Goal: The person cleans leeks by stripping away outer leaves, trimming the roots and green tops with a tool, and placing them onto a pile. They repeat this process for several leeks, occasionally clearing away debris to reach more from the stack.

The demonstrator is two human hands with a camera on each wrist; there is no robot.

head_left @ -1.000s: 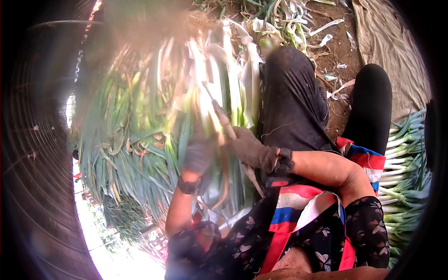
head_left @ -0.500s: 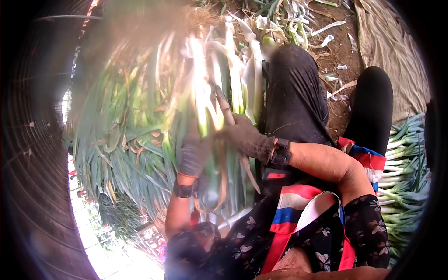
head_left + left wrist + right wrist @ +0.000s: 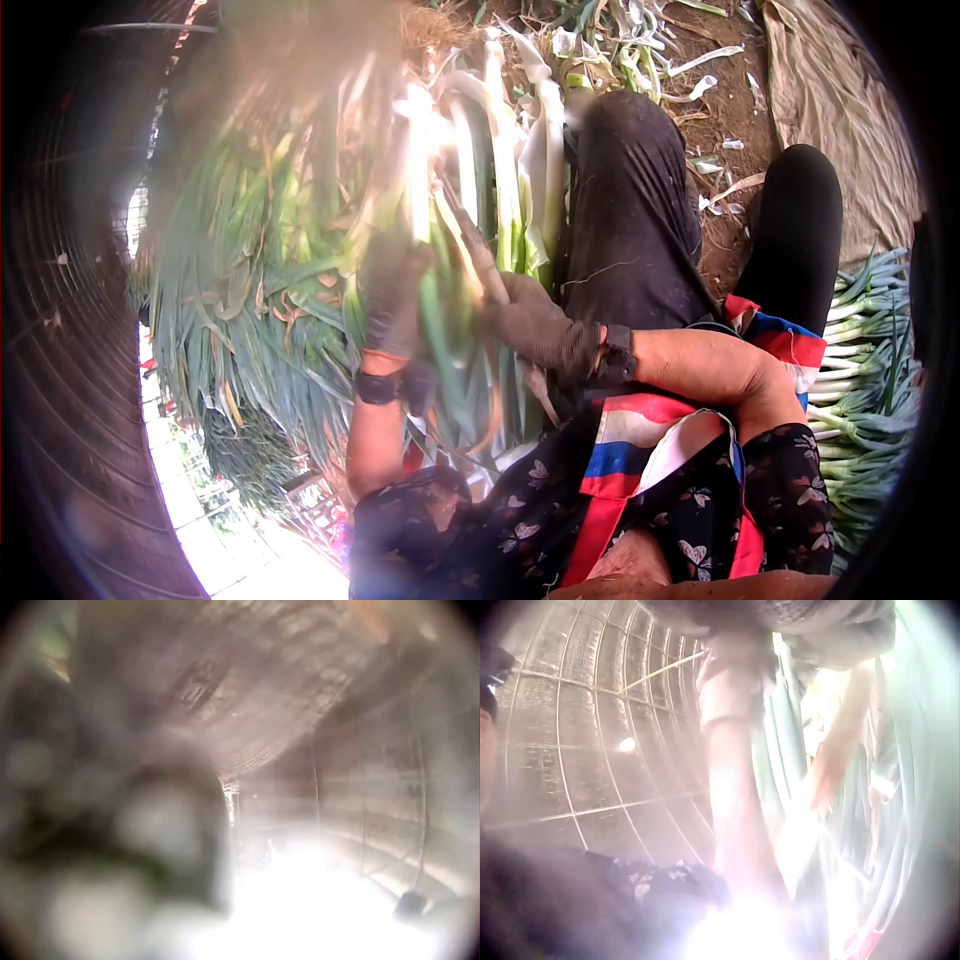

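Note:
A brown knit glove covers my left hand (image 3: pixel 395 290), which is blurred beside a leek (image 3: pixel 418 150) where its white shank turns green; I cannot tell whether its fingers close round the stalk. My right hand (image 3: pixel 535 318), also gloved, grips a long, thin brown stick-like tool (image 3: pixel 478 250). The tool's upper end slants up to the left among the stalks, and its tapering lower end comes out below the hand. In the right wrist view the brown tool (image 3: pixel 838 761) has a pale pointed end, against green leaves (image 3: pixel 780 731). Grey-brown glove fabric (image 3: pixel 247 690) and glare fill much of the left wrist view.
A thick heap of leeks (image 3: pixel 260 270) lies left of the hands, roots toward the top. My bent knee (image 3: pixel 635 190) borders it on the right. Trimmings litter the soil (image 3: pixel 725 175) beyond, by a tan cloth (image 3: pixel 840 120). Cleaned leeks (image 3: pixel 855 400) lie stacked at far right.
My left hand has moved up and to the left along the leaves, away from the right hand. The right hand, still gripping the tool, has shifted only slightly.

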